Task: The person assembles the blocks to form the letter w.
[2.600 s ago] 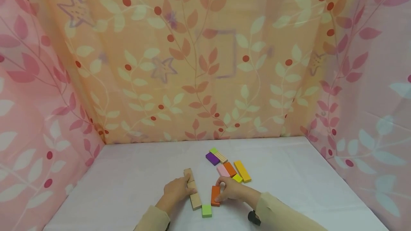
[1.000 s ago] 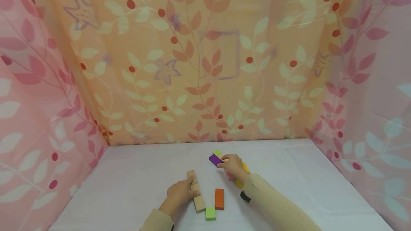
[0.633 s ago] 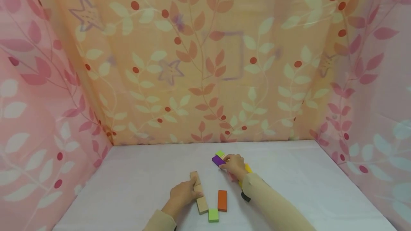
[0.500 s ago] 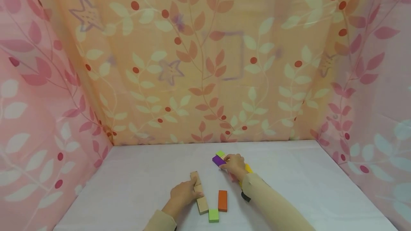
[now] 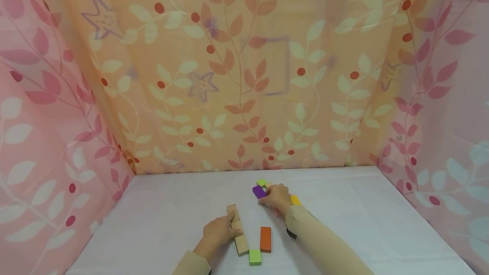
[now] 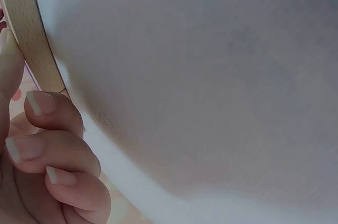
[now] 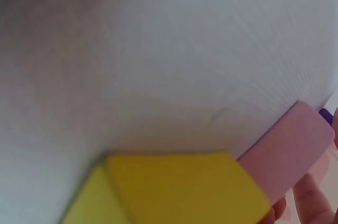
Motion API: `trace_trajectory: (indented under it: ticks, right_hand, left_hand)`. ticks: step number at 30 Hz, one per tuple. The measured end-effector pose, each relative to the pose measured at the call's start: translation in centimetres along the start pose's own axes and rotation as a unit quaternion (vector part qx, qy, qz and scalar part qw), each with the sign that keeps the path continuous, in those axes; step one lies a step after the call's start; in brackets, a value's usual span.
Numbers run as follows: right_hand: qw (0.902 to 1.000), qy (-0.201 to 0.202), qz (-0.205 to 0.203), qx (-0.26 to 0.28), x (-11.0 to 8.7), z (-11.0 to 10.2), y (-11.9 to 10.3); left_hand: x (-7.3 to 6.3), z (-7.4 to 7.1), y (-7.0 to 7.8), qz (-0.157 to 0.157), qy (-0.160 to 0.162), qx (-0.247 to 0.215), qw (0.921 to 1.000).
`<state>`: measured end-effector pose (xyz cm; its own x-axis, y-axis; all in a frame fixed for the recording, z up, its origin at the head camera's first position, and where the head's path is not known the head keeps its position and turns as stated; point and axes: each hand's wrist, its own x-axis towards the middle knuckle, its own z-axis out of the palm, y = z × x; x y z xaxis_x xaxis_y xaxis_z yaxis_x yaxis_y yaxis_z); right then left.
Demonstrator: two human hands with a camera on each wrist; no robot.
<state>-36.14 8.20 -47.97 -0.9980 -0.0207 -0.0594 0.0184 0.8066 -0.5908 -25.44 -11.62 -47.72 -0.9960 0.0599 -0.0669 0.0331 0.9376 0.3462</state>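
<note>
My left hand grips the side of a row of natural wooden blocks, index finger toward the far end and thumb over the middle. In the left wrist view, a fingertip lies against a wooden block and the other fingers curl loosely. Farther off, my right hand pinches a purple block, thumb on its near side; a narrow gap shows between it and a striped block. The right wrist view shows a pink block beside the fingers, next to a yellow block.
A green block lies at the near end of the wooden row, with an orange block at its corner. Another green block lies beyond the purple one. A yellow-orange block shows behind the right hand. Patterned curtains enclose the white table.
My right hand has let go of the orange block near the green one and moved away to the purple block, which now stands slightly apart from the striped block. My left hand stays on the row.
</note>
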Motion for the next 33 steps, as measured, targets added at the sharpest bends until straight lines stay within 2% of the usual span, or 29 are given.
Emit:
trace_trajectory:
  ticks: [5,8,12,17,18,20,24,27,29,32,33]
  right_hand:
    - [0.9997,0.007,-0.020,0.009,-0.1,-0.3,0.3]
    - [0.9990,0.010,-0.024,0.035,-0.3,-0.7,0.5]
    - [0.9946,0.005,-0.022,0.102,-0.6,-1.4,0.6]
    - [0.9823,-0.011,-0.003,0.187,-1.3,-2.2,0.5]
    - [0.9777,-0.018,0.001,0.209,-1.5,-2.3,0.4]
    - [0.9624,-0.042,0.016,0.268,-1.9,-2.3,0.4]
    - [0.9102,-0.098,0.037,0.401,-2.6,-2.0,0.4]
    - [0.8774,-0.126,0.046,0.461,-3.0,-1.6,0.6]
    - [0.8681,-0.143,0.047,0.473,-3.2,-1.3,0.7]
    - [0.8666,-0.166,0.053,0.467,-3.5,-0.9,0.9]
    - [0.8690,-0.173,0.054,0.461,-3.6,-0.9,1.0]
  left_hand:
    - [0.0,0.1,0.1,-0.003,-0.005,0.001,1.0000]
    - [0.0,0.2,0.3,-0.006,-0.009,0.004,0.9999]
    - [0.0,0.2,0.2,-0.011,-0.009,0.003,0.9999]
    - [0.0,0.1,0.0,-0.007,-0.002,-0.002,1.0000]
    - [0.0,0.1,-0.1,-0.005,0.000,-0.003,1.0000]
    - [0.0,0.0,-0.2,-0.003,0.003,-0.006,1.0000]
    - [0.0,0.0,-0.4,-0.001,0.002,-0.005,1.0000]
    - [0.0,0.0,-0.4,0.000,0.000,-0.001,1.0000]
    - [0.1,0.1,-0.3,0.001,-0.002,0.002,1.0000]
    - [0.1,0.1,-0.2,0.003,-0.003,0.005,1.0000]
    - [0.2,0.1,-0.2,0.004,-0.003,0.006,1.0000]
